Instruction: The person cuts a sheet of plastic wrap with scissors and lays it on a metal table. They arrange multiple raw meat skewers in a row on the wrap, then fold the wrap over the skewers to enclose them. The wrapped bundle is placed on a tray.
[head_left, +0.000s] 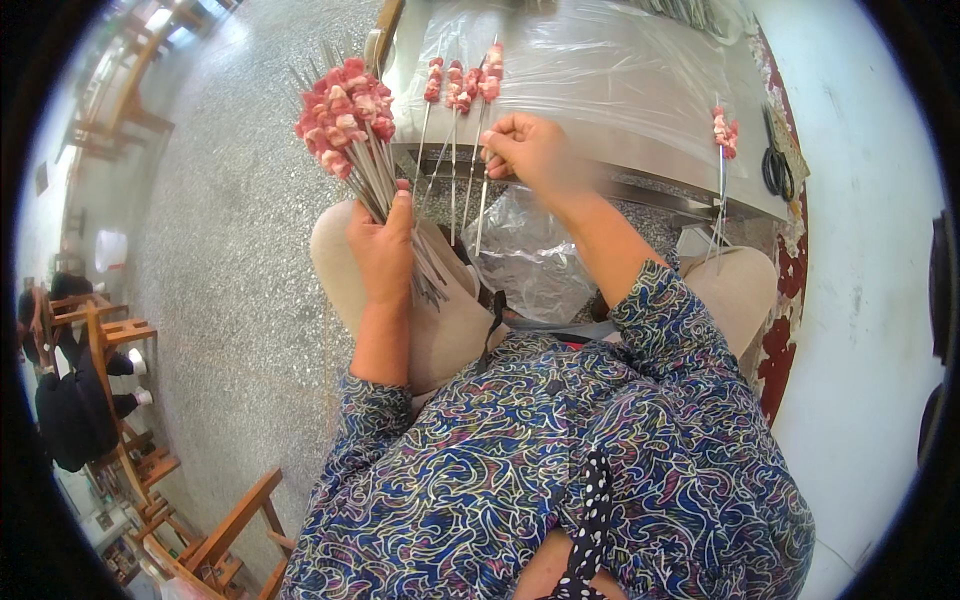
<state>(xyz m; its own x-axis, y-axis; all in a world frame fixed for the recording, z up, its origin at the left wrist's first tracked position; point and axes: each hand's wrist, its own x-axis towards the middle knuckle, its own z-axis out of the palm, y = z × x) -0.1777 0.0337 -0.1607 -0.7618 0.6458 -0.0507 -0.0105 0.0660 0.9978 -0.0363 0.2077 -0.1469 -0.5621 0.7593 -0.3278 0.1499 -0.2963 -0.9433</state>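
Note:
My left hand (382, 232) grips a thick bundle of metal skewers by their shafts, with pieces of raw meat (346, 112) clustered at the upper part. Between thumb and fingers, my right hand (525, 150) pinches the shaft of one meat skewer (491, 71). Several other loaded skewers (454, 86) rest beside it with their meat on the plastic-covered table (600, 90) and their bare shafts past its near edge. Farther right, a few more meat skewers (724, 139) lie together across that edge.
Black-handled scissors (778, 169) lie at the table's right end, beside a wall (862, 262) with peeling red paint. A clear plastic bag (529, 255) hangs between my knees. Wooden stools (232, 525) and a seated person in dark clothes (79, 412) are at left on the speckled floor (232, 225).

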